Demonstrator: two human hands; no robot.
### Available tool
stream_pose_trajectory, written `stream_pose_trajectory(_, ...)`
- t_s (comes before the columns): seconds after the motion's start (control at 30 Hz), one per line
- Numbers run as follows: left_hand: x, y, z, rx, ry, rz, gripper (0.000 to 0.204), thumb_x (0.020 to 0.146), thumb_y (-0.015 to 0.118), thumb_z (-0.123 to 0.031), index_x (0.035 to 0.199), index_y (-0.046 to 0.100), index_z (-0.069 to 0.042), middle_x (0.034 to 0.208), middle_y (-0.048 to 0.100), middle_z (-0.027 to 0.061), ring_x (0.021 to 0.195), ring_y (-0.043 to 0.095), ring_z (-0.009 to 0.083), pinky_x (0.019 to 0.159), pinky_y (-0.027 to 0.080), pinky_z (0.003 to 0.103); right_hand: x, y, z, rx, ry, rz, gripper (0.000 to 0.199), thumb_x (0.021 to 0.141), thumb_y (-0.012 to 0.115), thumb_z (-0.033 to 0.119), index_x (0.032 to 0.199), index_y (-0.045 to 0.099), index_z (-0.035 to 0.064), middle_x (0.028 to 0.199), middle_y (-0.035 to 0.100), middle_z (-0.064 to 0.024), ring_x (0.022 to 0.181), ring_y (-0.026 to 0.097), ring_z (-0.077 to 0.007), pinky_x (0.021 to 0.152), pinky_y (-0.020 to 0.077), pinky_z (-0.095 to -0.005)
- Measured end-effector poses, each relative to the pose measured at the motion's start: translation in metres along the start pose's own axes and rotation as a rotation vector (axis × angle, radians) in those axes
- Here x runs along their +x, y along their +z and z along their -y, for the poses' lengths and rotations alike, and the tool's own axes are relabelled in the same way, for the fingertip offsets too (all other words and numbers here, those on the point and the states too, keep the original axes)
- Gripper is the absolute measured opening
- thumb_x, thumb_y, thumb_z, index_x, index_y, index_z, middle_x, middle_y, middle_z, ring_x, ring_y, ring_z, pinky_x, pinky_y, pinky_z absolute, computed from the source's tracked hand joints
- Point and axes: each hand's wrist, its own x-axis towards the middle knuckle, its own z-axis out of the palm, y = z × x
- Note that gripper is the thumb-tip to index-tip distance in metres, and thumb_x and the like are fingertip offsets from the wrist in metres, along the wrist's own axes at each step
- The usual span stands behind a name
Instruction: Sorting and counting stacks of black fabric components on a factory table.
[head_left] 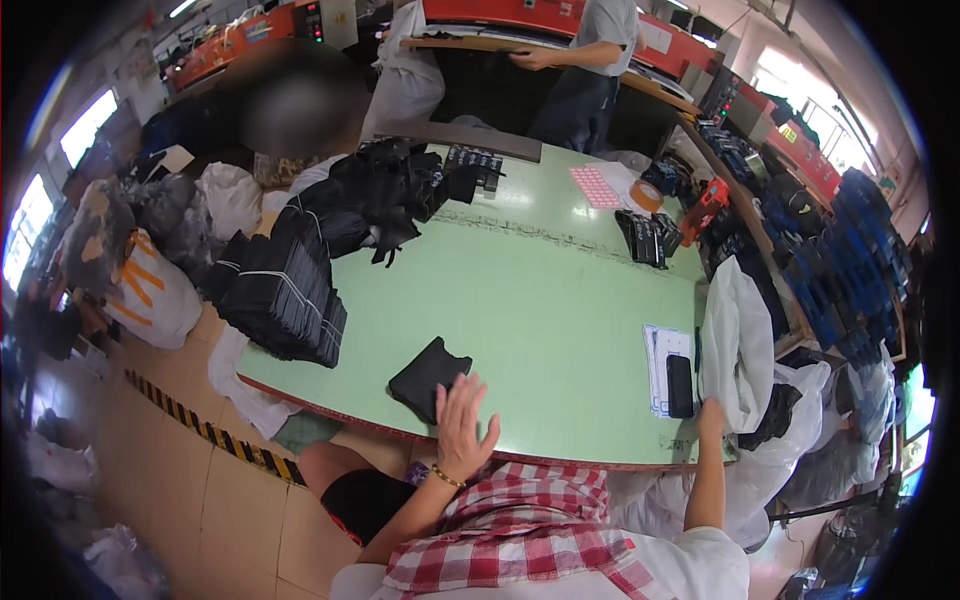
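My left hand (462, 425) is over the front edge of the green table, fingers outstretched and thumb apart. Its fingertips overlap the right edge of a flat black piece (420, 382) with a notched corner. Whether they press on that piece or hover just above it, I cannot tell. At the table's right front corner, my right hand (709, 414) reaches to the lower end of a white plastic bag (737, 345). The fingers of that hand are hidden at the bag. Left of the bag lies a dark phone (680, 387) on printed white sheets (657, 365).
Tied stacks of black pieces (275, 300) stand on the table's (500, 300) left side, with a loose black heap (375, 195) behind. Tape (646, 196), black packs (645, 238) and a red tool (706, 212) sit far right. Across the table stands another person (600, 60).
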Motion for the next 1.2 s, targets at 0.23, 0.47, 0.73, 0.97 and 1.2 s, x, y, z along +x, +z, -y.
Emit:
stream_pose_trajectory(0.23,-0.022,0.043,0.010,-0.155,0.033,0.263,0.031,0.083,0.059,-0.014,0.111,0.056,-0.001,0.121,0.052,0.0169,0.120,0.046,0.0344,0.106,0.030,0.049,-0.039,-0.088,0.162,0.394,-0.627,-0.287,0.037,0.079,0.065,0.011,0.112,0.055,-0.0018,0.107,0.059,-0.0209,0.104,0.054,-0.0375,0.089,0.0437,-0.0414)
stream_pose_trajectory(0.47,-0.007,0.069,0.018,0.031,-0.012,0.310,0.039,0.088,0.053,-0.025,0.117,0.052,0.001,0.126,0.047,0.0216,0.123,0.041,0.0369,0.109,0.027,0.047,-0.083,-0.066,0.295,0.382,-0.970,0.006,0.058,0.079,0.067,0.023,0.125,0.043,-0.0021,0.125,0.049,-0.0183,0.117,0.046,-0.0351,0.094,0.0408,-0.0437)
stream_pose_trajectory(0.73,-0.008,0.066,0.017,0.121,-0.031,0.328,0.040,0.088,0.052,-0.026,0.118,0.051,0.001,0.125,0.047,0.0228,0.122,0.041,0.0364,0.108,0.028,0.047,-0.013,-0.075,0.419,0.417,-0.985,-0.252,0.049,0.077,0.068,0.022,0.118,0.048,0.0028,0.115,0.051,-0.0159,0.110,0.048,-0.0329,0.085,0.0433,-0.0449)
stream_pose_trajectory(0.97,-0.005,0.066,0.003,0.150,-0.029,0.389,0.061,0.090,0.051,-0.033,0.144,0.030,-0.014,0.146,0.021,0.0277,0.133,0.025,0.0427,0.110,0.023,0.048,0.115,-0.022,0.460,0.253,-0.831,-0.135,0.064,0.072,0.067,0.014,0.130,0.039,0.0112,0.138,0.039,-0.0114,0.126,0.038,-0.0315,0.105,0.0270,-0.0569)
stream_pose_trajectory(1.2,0.000,0.083,0.011,0.167,0.018,0.546,0.057,0.091,0.047,-0.044,0.140,0.039,-0.014,0.148,0.021,0.0253,0.137,0.022,0.0361,0.112,0.017,0.048,0.127,-0.047,0.421,0.025,-0.787,0.260,0.050,0.070,0.066,0.018,0.117,0.051,0.0135,0.113,0.060,-0.0112,0.112,0.052,-0.0318,0.099,0.0331,-0.0557)
